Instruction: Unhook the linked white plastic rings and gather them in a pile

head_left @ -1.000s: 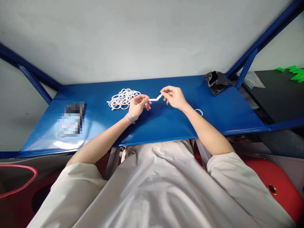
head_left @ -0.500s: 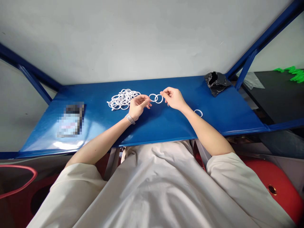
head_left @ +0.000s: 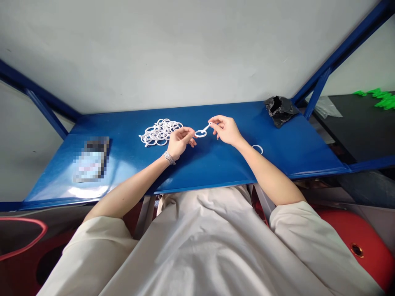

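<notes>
Above the blue table (head_left: 216,164), my left hand (head_left: 180,142) pinches one white plastic ring (head_left: 200,133) with thumb and fingertips. My right hand (head_left: 226,130) pinches a second white ring (head_left: 207,127), seen edge-on, that meets the first ring. Both rings hang just above the tabletop between my hands. A pile of several linked white rings (head_left: 160,131) lies just left of my left hand. One loose white ring (head_left: 258,149) lies flat beside my right forearm.
A crumpled black plastic bag (head_left: 280,110) sits at the back right corner. A blurred flat object (head_left: 91,160) lies on the left of the table. Blue frame bars rise at both sides. Green items (head_left: 381,98) lie on a dark surface far right.
Half a second ago the two rings faced me side by side. Now the right-hand ring is turned edge-on against the left one. Both hands stay in place.
</notes>
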Demonstrator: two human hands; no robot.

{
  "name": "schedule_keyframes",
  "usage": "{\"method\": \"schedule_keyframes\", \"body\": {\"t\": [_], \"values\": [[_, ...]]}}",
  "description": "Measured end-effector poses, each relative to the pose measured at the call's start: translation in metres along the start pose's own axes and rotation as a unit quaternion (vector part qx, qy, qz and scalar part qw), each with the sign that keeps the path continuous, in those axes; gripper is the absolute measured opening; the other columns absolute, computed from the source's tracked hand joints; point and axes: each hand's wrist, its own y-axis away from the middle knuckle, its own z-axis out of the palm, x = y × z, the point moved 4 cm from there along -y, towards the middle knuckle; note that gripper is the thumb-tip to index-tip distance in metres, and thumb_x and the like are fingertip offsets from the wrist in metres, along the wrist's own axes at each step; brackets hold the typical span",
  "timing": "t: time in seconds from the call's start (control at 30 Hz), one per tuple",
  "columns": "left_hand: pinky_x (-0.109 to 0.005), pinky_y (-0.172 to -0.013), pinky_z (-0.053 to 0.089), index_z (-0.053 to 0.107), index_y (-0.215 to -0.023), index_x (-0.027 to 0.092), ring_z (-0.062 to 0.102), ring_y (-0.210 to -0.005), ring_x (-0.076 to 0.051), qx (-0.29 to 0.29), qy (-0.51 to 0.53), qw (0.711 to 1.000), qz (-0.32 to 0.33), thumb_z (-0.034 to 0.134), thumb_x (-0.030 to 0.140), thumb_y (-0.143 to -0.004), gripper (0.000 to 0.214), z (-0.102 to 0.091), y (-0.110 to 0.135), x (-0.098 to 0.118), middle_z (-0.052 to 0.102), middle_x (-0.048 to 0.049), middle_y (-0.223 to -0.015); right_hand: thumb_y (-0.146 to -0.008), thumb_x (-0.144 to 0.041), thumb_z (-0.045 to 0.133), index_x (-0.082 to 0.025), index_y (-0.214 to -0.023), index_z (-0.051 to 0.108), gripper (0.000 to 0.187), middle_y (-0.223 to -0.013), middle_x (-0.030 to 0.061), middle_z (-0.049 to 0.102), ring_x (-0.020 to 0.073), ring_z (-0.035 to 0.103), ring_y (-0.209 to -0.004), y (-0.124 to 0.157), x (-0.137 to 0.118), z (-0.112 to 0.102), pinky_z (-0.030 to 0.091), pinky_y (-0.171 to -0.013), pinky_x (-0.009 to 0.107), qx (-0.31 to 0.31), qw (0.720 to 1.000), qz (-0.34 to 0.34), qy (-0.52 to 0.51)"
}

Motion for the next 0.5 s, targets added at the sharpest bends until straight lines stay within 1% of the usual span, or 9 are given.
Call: {"method": "schedule_keyframes", "body": {"t": [0.17,0.23,0.37,0.43,0.5], "values": [[-0.023,-0.049,0.056,0.069,-0.089,0.015,0.071,-0.058,-0.014,0.003,0.004,1.0,0.009,0.093,0.045,-0.072,0.042,0.0009,0.0001,0.0015,0.077,-0.0063,-0.082,-0.095,-0.052,0.077,-0.018,-0.084,0.068,0.037,-0.068,0.0025,0.066,0.0122,0.06,-0.052,0.0013,-0.0021,-0.0014,0.046,-0.041,0.021,0.002,0.999,0.018,0.032],[-0.023,-0.049,0.056,0.069,-0.089,0.015,0.071,-0.058,-0.014,0.007,0.004,1.0,0.007,0.093,0.045,-0.072,0.042,0.0005,-0.0001,0.0016,0.076,-0.0058,-0.082,-0.095,-0.051,0.077,-0.018,-0.085,0.068,0.036,-0.07,0.0026,0.067,0.0122,0.061,-0.053,0.0013,-0.0023,-0.0006,0.046,-0.041,0.021,0.0,0.999,0.017,0.029],[-0.022,-0.049,0.056,0.069,-0.088,0.015,0.07,-0.056,-0.013,0.01,0.0,1.0,0.006,0.092,0.045,-0.074,0.04,-0.0007,-0.0004,0.0015,0.075,-0.0046,-0.078,-0.093,-0.042,0.08,-0.018,-0.095,0.07,0.027,-0.083,0.0035,0.071,0.0113,0.062,-0.056,0.0003,-0.0015,0.0009,0.048,-0.041,0.02,0.001,1.0,0.013,0.001],[-0.022,-0.049,0.056,0.069,-0.087,0.014,0.07,-0.055,-0.013,0.009,-0.001,1.0,0.006,0.091,0.045,-0.074,0.04,-0.0009,-0.0005,0.0015,0.074,-0.0043,-0.076,-0.092,-0.042,0.081,-0.017,-0.096,0.07,0.027,-0.084,0.0033,0.072,0.0105,0.062,-0.055,0.0001,-0.0014,0.0008,0.048,-0.041,0.02,0.003,1.0,0.014,-0.002],[-0.022,-0.049,0.055,0.069,-0.087,0.014,0.07,-0.055,-0.013,0.011,0.001,1.0,0.007,0.091,0.045,-0.074,0.04,-0.001,-0.0005,0.0017,0.074,-0.0041,-0.077,-0.093,-0.044,0.081,-0.017,-0.092,0.07,0.03,-0.078,0.003,0.07,0.0107,0.061,-0.054,0.0002,-0.0014,0.0001,0.047,-0.041,0.019,0.005,1.0,0.021,0.006]]}}
